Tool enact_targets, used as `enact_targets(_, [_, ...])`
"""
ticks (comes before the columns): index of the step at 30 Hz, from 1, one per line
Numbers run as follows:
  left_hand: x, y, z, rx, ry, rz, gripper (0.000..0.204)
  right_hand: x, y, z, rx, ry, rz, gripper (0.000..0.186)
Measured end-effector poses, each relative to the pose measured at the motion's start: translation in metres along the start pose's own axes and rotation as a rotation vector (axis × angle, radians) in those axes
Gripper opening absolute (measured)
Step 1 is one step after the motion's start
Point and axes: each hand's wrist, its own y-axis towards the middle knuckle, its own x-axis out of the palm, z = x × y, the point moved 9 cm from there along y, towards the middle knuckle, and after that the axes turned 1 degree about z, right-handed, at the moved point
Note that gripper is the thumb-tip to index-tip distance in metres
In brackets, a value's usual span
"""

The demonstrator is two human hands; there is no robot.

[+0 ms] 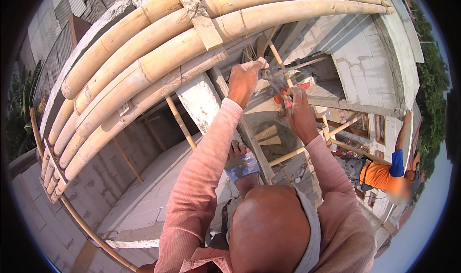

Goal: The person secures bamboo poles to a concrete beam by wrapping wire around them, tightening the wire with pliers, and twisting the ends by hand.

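My left hand (244,83) is raised below the lowest of the curved bamboo poles (269,17), its fingers pinched together at the lower end of thin wire (246,33) hanging from the poles. Beside it on the right, my right hand (301,111) is wrapped round red-handled pliers (279,99). Their metal end is blurred and points up toward the left fingertips. Whether the jaws touch the wire cannot be made out. A short wooden board (204,26) crosses the poles, with twisted wire around it.
My bent knee (271,225) is close below, and my sandalled foot (242,163) rests on a ledge over a drop. Thin bamboo props (180,119) stand beneath the poles. A co-worker in orange (377,176) reaches up along a block wall (365,57) at right.
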Motion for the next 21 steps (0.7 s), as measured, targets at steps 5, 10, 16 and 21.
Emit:
enact_targets(5, [-0.003, -0.008, 0.006, -0.113, -0.210, -0.198, 0.031, 0.051, -0.030, 0.027, 0.450, 0.688, -0.398, 0.041])
enact_targets(10, [-0.010, 0.001, -0.003, -0.136, -0.075, -0.162, 0.030, 0.065, -0.043, 0.016, 0.622, 1.128, -0.542, 0.052])
enact_targets(16, [-0.015, 0.011, -0.002, 0.085, 0.195, 0.084, 0.034, 0.041, -0.032, -0.015, 0.734, 0.972, -0.512, 0.046])
enact_targets(21, [-0.014, -0.007, 0.025, 0.167, 0.447, 0.151, 0.029, 0.014, -0.016, -0.006, 0.018, -0.002, -0.118, 0.025])
